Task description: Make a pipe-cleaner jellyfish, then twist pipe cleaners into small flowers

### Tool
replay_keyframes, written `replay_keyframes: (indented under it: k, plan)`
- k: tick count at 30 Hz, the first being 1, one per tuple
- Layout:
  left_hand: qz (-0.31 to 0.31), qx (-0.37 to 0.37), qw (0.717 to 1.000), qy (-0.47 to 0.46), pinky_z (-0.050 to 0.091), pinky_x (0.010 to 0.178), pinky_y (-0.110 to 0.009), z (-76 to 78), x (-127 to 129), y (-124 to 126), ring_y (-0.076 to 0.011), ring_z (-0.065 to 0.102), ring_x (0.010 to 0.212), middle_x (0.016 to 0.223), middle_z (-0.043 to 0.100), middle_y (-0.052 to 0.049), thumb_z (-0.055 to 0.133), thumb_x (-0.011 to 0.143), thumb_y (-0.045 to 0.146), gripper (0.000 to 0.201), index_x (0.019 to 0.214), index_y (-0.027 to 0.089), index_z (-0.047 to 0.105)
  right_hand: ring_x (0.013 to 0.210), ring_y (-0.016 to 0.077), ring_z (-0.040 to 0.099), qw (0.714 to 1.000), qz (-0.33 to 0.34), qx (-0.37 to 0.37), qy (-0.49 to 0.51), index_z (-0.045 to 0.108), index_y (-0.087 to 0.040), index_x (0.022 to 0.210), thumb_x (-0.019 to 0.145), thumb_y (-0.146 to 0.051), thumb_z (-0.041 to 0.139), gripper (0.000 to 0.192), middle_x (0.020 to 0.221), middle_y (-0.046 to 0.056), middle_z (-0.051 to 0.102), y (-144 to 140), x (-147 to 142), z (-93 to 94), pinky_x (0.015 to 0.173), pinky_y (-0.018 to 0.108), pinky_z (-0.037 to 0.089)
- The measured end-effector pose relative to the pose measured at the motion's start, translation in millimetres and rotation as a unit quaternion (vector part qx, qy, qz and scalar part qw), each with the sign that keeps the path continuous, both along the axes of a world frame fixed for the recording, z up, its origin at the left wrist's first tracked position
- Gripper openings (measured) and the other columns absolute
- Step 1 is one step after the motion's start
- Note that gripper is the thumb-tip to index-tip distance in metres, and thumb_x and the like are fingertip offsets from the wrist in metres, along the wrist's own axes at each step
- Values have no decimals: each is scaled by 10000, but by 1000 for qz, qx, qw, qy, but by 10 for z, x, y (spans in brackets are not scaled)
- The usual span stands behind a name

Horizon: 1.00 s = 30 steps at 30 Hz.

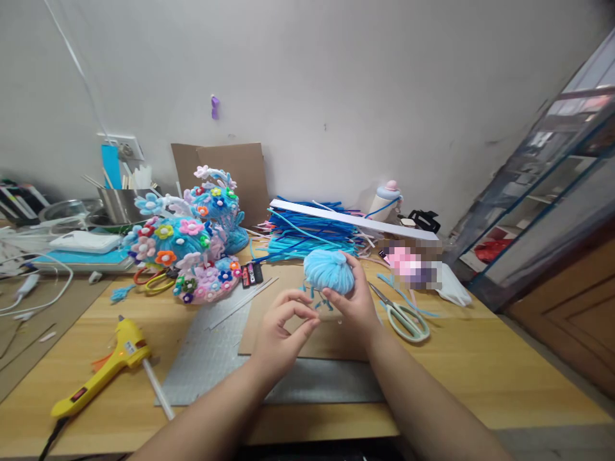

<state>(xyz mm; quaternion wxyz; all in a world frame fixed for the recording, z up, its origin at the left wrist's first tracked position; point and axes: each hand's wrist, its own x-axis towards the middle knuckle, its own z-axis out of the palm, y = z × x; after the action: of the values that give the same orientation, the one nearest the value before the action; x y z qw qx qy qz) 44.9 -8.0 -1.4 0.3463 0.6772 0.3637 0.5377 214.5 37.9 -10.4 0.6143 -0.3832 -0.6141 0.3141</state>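
A light-blue pipe-cleaner ball (pixel 328 271), ribbed like a small pumpkin, is held above the cardboard in my right hand (pixel 358 298). My right thumb presses its lower side and the fingers wrap behind it. Several thin blue pipe-cleaner ends (pixel 323 304) hang from its underside. Just left of these ends is my left hand (pixel 284 330), its fingers curled and the thumb tip brought against the index fingertip. Whatever that pinch holds is too small to make out. Beneath both hands lies a brown cardboard sheet (pixel 307 342) on a grey cutting mat (pixel 206 365).
A yellow glue gun (pixel 113 365) lies at left, scissors (pixel 406 320) at right. Flower-covered pipe-cleaner pieces (pixel 185 237) stand back left. Behind the ball is a pile of blue pipe cleaners (pixel 307 234) with a white strip (pixel 355 221) across it. A bottle (pixel 384 202) stands by the wall.
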Motion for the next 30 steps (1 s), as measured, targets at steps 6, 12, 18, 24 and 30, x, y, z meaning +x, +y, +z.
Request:
replay_keyframes:
  k: [6,12,18,24,30]
  plan:
    - [15,-175,984,-18,440,625,-268,-146,78,77,-161,579,640,667,632,-22,643,767,325,157,769,169,656,1174,276,475,996,-24,32,79,377,-236,1305,736,-402,685,667,1288,96,464,62,101,80,1010,431,359]
    - [6,-178,984,-33,446,721,-291,-165,92,70,-197,607,750,753,683,-47,641,763,381,210,750,177,686,1205,287,455,995,14,39,89,365,-250,1329,706,-458,692,734,1316,90,452,78,179,97,1022,438,347]
    - [55,-185,976,-98,413,810,-283,-186,44,117,-188,588,847,830,663,-28,605,797,404,214,837,198,644,1164,308,494,993,66,15,95,364,-265,1334,684,-541,676,772,1282,87,494,34,202,87,993,460,374]
    - [-24,-251,957,-142,438,813,-304,-86,79,103,-211,617,897,886,700,-65,701,699,449,326,861,167,670,1116,328,540,975,152,-31,159,366,-261,1333,661,-584,659,801,1282,101,515,-27,68,64,932,487,429]
    - [-47,-268,948,-166,452,740,-294,-33,86,66,-159,612,684,673,673,-16,774,614,426,302,697,163,652,1037,338,595,990,104,-38,90,410,-255,1323,669,-750,506,825,1141,110,610,-51,38,84,880,506,461]
